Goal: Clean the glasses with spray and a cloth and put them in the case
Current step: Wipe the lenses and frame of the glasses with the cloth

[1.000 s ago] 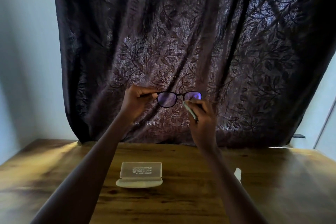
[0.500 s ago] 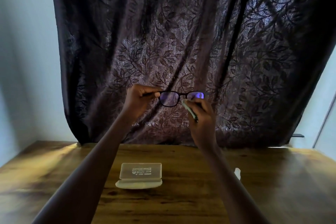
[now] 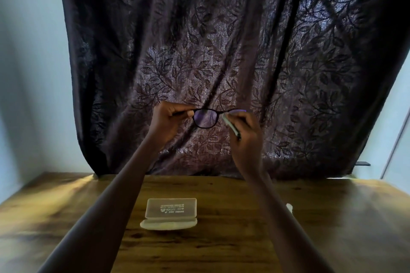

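One wooden tabletop [image 3: 332, 239] filled the near field, and two bare forearms were extended over it toward the far edge. One translucent case [image 3: 170, 209] was seen lying open on the tabletop between the forearms, its shallow half nearer and its printed half farther away. One small white object [image 3: 289, 207] was seen on the tabletop just beside the right forearm and partly hidden by it; what it was could not be told.

Above and beyond the case, one pair of dark-framed glasses [image 3: 205, 118] was held up in the air, well apart from the tabletop, between two hands. The left hand [image 3: 168, 121] was closed on the left end of the frame, its fingers [image 3: 175, 108] curled over it and the thumb pressed beside the lens. One lens was fully exposed; the other was largely covered. One pale cloth [image 3: 230, 125] was pinched against that covered lens by the curled fingers [image 3: 240, 116] of the right hand [image 3: 248, 139], and only a narrow folded edge of it was shown.

One dark curtain [image 3: 221, 40] with a leaf pattern was hung behind the tabletop, and pale wall [image 3: 28, 73] was visible on both sides of it.
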A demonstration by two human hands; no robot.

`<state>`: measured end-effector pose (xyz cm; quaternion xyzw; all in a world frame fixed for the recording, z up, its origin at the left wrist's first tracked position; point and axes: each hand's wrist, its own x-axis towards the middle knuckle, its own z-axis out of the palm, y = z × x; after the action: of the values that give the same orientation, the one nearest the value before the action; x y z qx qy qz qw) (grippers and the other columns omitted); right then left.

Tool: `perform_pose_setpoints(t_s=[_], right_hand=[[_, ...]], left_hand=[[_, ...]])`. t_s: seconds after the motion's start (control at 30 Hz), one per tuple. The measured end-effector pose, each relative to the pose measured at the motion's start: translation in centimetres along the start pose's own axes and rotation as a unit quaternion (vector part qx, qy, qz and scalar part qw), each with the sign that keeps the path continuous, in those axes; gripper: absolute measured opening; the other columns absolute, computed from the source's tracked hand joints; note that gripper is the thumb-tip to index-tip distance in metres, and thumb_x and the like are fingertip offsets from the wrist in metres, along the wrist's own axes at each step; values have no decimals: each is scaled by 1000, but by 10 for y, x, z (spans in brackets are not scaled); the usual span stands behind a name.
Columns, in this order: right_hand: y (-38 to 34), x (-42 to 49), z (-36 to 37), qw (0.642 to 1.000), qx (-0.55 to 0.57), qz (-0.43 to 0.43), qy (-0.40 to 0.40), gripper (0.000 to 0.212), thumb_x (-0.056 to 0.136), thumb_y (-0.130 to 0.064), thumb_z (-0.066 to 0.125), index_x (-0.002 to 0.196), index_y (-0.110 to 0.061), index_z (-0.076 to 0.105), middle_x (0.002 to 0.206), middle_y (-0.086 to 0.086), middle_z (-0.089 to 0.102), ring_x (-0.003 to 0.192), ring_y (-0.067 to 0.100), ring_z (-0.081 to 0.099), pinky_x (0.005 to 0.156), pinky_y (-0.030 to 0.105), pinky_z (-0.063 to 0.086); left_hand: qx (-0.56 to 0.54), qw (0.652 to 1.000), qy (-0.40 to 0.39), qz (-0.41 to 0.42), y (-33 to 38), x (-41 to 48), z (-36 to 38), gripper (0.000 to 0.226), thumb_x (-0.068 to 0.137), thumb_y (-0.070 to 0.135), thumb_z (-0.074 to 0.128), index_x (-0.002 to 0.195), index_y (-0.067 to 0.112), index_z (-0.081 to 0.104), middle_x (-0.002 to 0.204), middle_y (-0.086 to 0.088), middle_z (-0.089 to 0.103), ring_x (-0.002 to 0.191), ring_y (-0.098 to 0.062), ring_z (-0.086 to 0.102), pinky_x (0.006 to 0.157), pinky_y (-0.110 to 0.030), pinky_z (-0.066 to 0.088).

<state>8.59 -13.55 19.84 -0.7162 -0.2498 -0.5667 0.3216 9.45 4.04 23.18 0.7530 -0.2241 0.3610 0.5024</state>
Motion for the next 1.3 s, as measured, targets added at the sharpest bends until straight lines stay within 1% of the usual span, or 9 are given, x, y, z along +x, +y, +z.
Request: perform_pose_setpoints(t_s=[0.13, 0.33, 0.5, 0.63, 0.8, 0.9, 1.03, 1.13, 1.3], right_hand=[[9, -16, -8, 1000, 3, 5, -10, 30, 67, 20, 64, 96, 14, 65, 88, 27, 63, 88, 21, 53, 83, 10, 37], [11, 11, -13, 997, -20, 57, 46, 22, 72, 19, 63, 93, 15, 66, 84, 27, 62, 76, 33, 61, 69, 10, 32], [1, 16, -4, 999, 0, 16, 44, 22, 71, 17, 63, 94, 14, 66, 83, 24, 63, 77, 31, 60, 73, 14, 37], [5, -7, -5, 1000, 7, 6, -12, 30, 69, 21, 64, 98, 14, 65, 90, 27, 63, 86, 36, 62, 80, 21, 42], [10, 1, -14, 999, -9, 44, 24, 24, 68, 22, 65, 92, 17, 65, 81, 28, 62, 72, 33, 61, 67, 6, 33], [7, 17, -11, 997, -7, 61, 54, 22, 71, 19, 64, 93, 17, 65, 82, 28, 62, 74, 34, 60, 67, 9, 32], [-1, 16, -1, 999, 3, 18, 37, 24, 71, 19, 63, 95, 14, 66, 84, 25, 62, 80, 27, 58, 77, 8, 37], [0, -5, 1, 1000, 15, 6, -21, 29, 72, 19, 64, 101, 13, 65, 93, 26, 62, 92, 30, 59, 85, 23, 47], [12, -10, -10, 999, 5, 33, 0, 26, 69, 21, 65, 94, 14, 65, 82, 27, 62, 74, 31, 60, 71, 5, 37]], left_hand=[[24, 1000, -3, 3, -1, -3, -6, 26, 76, -3, 63, 102, -6, 62, 103, -18, 65, 72, 12, 60, 78, -23, 51], [17, 1000, -5, 0, 4, -2, -4, 26, 76, -4, 62, 101, -11, 61, 105, -27, 63, 93, -32, 64, 85, -46, 51], [28, 1000, 6, 1, 3, 0, 3, 24, 77, -5, 61, 100, -12, 61, 102, -27, 64, 89, -21, 62, 75, -16, 50], [14, 1000, 1, -5, 0, -2, 0, 26, 76, -6, 62, 101, -11, 61, 104, -29, 63, 93, -29, 64, 84, -36, 51], [15, 1000, -4, -11, -3, -3, -4, 27, 76, -4, 63, 102, -10, 61, 103, -24, 64, 89, -33, 63, 83, -55, 49], [16, 1000, -4, -7, 1, -1, -1, 26, 76, -3, 63, 101, -10, 61, 100, -26, 65, 86, -28, 62, 81, -52, 51], [18, 1000, 11, -3, 4, 0, 3, 25, 76, -3, 63, 100, -11, 62, 100, -29, 65, 87, -19, 62, 76, -22, 52], [-3, 1000, 1, -16, 1, -1, 0, 25, 77, -3, 62, 101, -9, 61, 102, -27, 65, 90, -33, 65, 80, -41, 52], [-18, 999, -17, -34, -5, -3, -7, 33, 77, -4, 62, 107, 10, 57, 81, -19, 59, 81, -27, 51, 75, -43, 40]])
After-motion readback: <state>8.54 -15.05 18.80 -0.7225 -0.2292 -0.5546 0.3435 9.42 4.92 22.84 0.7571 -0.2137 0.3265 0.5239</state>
